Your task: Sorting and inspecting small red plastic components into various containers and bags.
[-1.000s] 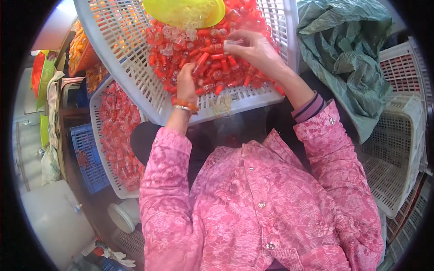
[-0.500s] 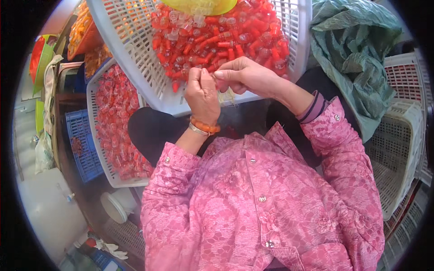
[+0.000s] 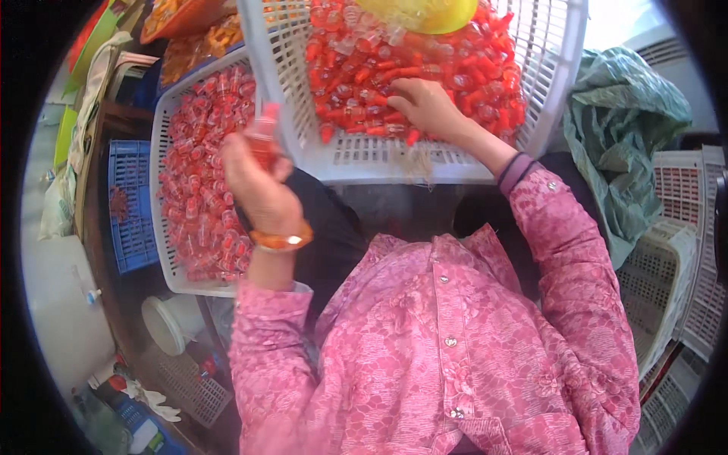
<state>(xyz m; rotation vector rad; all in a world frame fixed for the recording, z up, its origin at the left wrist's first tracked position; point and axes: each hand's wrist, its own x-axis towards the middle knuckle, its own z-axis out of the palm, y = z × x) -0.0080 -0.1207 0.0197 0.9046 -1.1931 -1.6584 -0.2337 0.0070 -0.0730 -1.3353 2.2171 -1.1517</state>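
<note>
Nearest me is my own pink sleeve, and above it my left hand (image 3: pixel 258 186), raised over my lap with an orange bangle (image 3: pixel 282 241) at the wrist. Its fingers are closed around one red wrapped sweet (image 3: pixel 264 135), held up beside the rim of the left basket (image 3: pixel 161 250). That basket lies flat at my left and holds a layer of red sweets (image 3: pixel 199 193) that covers most of its bottom, so I judge a good share is already through my hands.

Further out, my right hand (image 3: pixel 428 106) lies palm down in the front basket (image 3: pixel 394 155), fingers curled into the pile of red sweets (image 3: pixel 379 68) as if picking the next one; I cannot tell whether it has one pinched yet. That pile is still deep and spreads across most of the basket, with only the near strip of white mesh bare, so plenty is left. A yellow bowl (image 3: pixel 425 11) sits on top of the heap at the far edge.

To my right lie a green cloth (image 3: pixel 618 136) and stacked white baskets (image 3: pixel 682 258).
</note>
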